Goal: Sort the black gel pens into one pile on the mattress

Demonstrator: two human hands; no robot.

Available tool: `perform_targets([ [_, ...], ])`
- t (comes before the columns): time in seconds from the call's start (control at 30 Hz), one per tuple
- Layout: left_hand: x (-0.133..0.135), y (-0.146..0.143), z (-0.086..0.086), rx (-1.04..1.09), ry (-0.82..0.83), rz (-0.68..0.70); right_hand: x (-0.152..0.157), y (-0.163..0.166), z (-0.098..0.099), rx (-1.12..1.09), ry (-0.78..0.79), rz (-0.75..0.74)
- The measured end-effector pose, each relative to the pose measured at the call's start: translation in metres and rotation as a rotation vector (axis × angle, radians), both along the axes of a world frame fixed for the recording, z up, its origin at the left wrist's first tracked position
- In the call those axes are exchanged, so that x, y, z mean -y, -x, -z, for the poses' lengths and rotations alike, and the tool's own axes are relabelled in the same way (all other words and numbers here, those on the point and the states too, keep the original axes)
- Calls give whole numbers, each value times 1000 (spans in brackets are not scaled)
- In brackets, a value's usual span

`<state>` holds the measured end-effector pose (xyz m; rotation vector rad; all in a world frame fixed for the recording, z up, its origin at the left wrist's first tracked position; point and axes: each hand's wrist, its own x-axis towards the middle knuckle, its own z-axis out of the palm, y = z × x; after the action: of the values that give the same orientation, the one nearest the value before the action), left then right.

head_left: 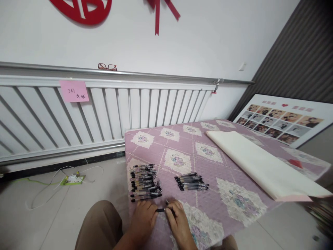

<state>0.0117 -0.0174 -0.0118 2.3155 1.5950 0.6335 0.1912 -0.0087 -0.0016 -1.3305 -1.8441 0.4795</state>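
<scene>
Near the front edge of the cloth-covered table, my left hand (142, 219) and my right hand (178, 219) are closed on a black-ended pen (161, 210). The pen lies level between them, its ends hidden in my fingers. Just beyond my left hand a larger group of pens (145, 182) with clear barrels and black caps lies side by side. To the right, past my right hand, rests a smaller pile of similar pens (192, 181). Both groups are apart from my hands.
A cream folded sheet (249, 156) lies across the table's right side. Behind it leans a photo board (281, 119). A white radiator (109, 111) with a pink note (74, 91) lines the wall, glasses (107, 66) above. A power strip (73, 180) is on the floor.
</scene>
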Motion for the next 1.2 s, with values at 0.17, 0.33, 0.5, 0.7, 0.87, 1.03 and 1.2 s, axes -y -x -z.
perform_targets([
  [0.17, 0, -1, -3, -32, -2, 3, -3, 2, 5, 27, -38, 10],
  [0.33, 0, -1, -6, -27, 28, -6, -2, 0, 4, -7, -10, -19],
  [0.5, -2, -2, -5, -34, 23, -1, -1, -1, 0, -54, 42, -55],
  [0.7, -4, -1, 2, -28, -32, -2, -1, -2, 0, -98, 44, -2],
  [0.87, -4, -2, 4, -45, -44, -3, -3, 0, 1, -26, 14, -9],
  [1.03, -5, -2, 3, -56, -27, 4, -4, 1, 0, -31, -3, -17],
  [1.2, -5, -2, 1, -39, -21, 20, -3, -2, 0, -75, 20, -57],
])
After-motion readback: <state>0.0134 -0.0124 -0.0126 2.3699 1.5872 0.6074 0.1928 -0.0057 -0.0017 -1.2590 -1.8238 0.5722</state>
